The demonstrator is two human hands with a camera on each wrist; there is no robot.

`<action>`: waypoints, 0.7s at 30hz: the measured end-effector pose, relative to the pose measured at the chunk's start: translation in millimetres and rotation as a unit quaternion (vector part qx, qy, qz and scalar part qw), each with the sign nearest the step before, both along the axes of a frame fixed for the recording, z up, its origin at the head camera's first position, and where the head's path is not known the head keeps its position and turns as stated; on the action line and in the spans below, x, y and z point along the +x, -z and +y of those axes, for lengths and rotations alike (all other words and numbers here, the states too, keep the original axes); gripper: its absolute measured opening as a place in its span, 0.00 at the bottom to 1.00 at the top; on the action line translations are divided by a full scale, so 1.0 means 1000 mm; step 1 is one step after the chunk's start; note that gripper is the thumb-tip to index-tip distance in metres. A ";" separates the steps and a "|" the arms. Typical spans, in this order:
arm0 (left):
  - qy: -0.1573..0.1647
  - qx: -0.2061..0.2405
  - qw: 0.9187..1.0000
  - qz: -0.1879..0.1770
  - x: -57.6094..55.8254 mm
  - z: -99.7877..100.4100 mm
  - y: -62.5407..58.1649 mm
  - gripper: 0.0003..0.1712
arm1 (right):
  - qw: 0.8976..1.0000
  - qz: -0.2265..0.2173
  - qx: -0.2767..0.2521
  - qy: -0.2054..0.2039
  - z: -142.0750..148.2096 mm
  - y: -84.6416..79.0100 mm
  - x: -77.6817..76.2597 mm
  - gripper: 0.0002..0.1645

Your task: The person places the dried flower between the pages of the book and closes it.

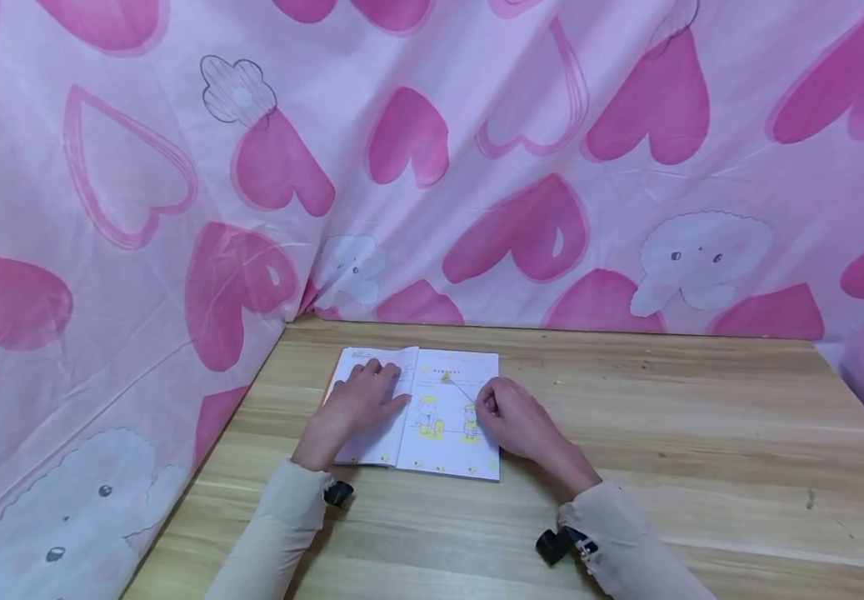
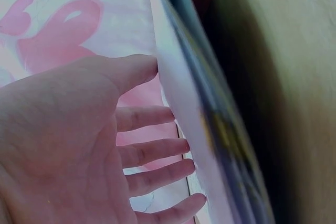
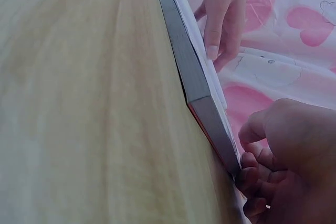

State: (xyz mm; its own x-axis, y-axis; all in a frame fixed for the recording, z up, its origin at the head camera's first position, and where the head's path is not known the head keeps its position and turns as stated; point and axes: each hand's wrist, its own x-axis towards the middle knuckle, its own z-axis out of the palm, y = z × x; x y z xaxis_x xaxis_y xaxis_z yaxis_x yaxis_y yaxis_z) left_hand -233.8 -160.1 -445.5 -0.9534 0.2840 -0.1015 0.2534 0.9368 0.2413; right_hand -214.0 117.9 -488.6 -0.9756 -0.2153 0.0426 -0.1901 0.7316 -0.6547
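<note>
An open book (image 1: 452, 454) with yellow-tinted line drawings lies on the wooden table. My left hand (image 1: 360, 398) rests on its left page, fingers spread and thumb near the centre fold. In the left wrist view the straight fingertips (image 2: 185, 170) meet the page (image 2: 181, 85). My right hand (image 1: 516, 417) is at the right page's outer edge, fingers curled and thumb close to the forefinger. The right wrist view shows those fingertips (image 3: 248, 178) right at the edge of the book (image 3: 202, 95); I cannot tell whether a page is between them.
The wooden table (image 1: 686, 450) stretches far to the right of the book. A pink heart-patterned cloth (image 1: 476, 200) hangs along the table's back and left sides. Black straps (image 1: 337, 493) with small devices sit at both wrists, over light sleeves (image 1: 270, 525).
</note>
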 end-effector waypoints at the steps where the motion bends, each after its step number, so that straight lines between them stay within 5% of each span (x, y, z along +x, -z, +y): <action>1: -0.001 -0.001 1.000 0.000 0.000 0.000 0.000 0.30 | 1.000 0.001 0.000 -0.002 0.000 0.001 -0.001 0.03; 11: -0.005 -0.003 1.000 -0.005 -0.002 0.001 0.001 0.30 | 0.996 0.005 -0.030 -0.082 0.017 0.003 -0.007 0.04; 21: -0.004 -0.006 1.000 -0.010 -0.002 0.001 0.000 0.31 | 0.997 -0.001 -0.021 -0.072 0.018 0.004 -0.007 0.10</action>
